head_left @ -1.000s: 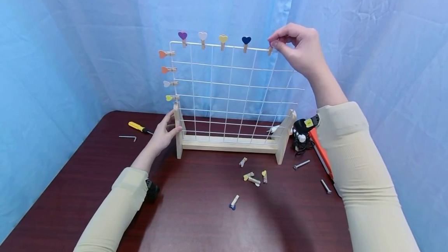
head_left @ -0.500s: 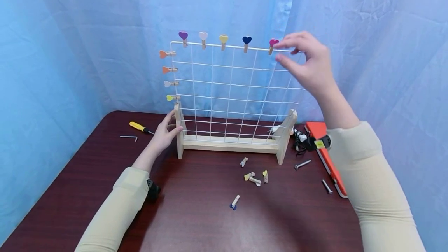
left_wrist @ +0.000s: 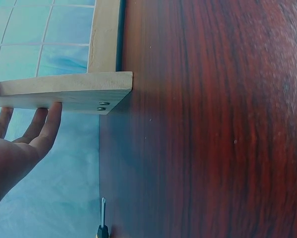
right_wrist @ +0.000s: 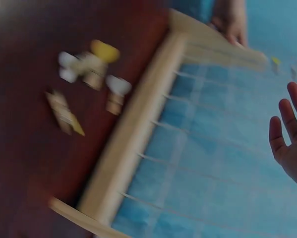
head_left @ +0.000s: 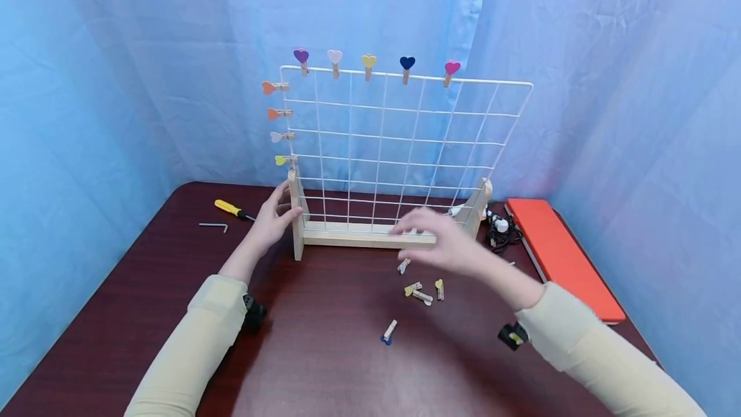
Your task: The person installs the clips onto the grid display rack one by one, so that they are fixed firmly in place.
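Note:
My left hand holds the left side panel of a wooden stand, fingertips on its outer face and thumb at its edge in the left wrist view. The stand carries a white wire grid. A pink heart clothespin and several others clip along its top wire; orange, white and yellow ones line its left edge. My right hand, slightly blurred, hovers before the stand's base, fingers apart and holding nothing. Below it lie loose clothespins: a yellow-heart one, a white-heart one, and a blue-heart one nearer me.
A yellow screwdriver and a hex key lie on the table at the left. Right of the stand are a coiled black cable and a flat orange case. Blue curtains surround the table.
My right hand has let go of the pink clothespin, which stays clipped to the top wire, and has come down and left toward the loose clothespins. My left hand stays put.

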Available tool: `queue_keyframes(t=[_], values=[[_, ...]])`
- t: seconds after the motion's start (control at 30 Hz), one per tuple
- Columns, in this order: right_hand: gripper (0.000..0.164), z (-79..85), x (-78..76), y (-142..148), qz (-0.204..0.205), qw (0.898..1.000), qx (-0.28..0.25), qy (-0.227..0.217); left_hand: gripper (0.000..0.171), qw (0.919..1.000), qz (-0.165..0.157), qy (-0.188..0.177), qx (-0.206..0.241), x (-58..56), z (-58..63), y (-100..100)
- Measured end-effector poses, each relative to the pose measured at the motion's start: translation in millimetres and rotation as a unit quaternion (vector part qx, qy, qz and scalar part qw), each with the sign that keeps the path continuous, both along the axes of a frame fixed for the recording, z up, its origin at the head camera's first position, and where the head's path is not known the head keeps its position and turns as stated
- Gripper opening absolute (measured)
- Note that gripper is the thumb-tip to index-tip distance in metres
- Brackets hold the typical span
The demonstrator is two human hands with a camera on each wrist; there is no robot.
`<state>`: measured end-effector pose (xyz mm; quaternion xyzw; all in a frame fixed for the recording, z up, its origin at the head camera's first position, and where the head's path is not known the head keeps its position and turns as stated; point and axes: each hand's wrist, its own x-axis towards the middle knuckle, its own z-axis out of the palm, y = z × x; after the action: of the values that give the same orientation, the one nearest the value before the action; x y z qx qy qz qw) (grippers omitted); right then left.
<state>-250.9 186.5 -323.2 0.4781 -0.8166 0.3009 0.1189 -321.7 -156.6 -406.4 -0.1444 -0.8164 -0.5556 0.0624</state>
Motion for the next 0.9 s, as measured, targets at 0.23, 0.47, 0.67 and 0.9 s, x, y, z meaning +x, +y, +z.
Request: queue_keyframes(t=[0.23,0.47,0.67,0.9], values=[[0.035,-74.1,19.8,-12.8,0.112,0.991,0.064,-0.03,0.069,0.9999,0.004,-0.012,-0.001,-1.2,0.4,0.1],[0.028,-108.2,28.9,-16.1,0.17,0.973,0.134,-0.084,0.067,0.9999,0.008,-0.009,0.0,0.4,1.5,0.0],[0.02,-119.6,28.9,-15.0,0.18,0.965,0.17,-0.088,0.067,0.9999,0.005,-0.014,0.001,2.3,1.0,-0.1],[0.016,-119.5,30.6,-14.5,0.159,0.967,0.187,-0.063,0.066,0.9998,-0.001,-0.016,0.009,1.1,0.5,-0.2]])
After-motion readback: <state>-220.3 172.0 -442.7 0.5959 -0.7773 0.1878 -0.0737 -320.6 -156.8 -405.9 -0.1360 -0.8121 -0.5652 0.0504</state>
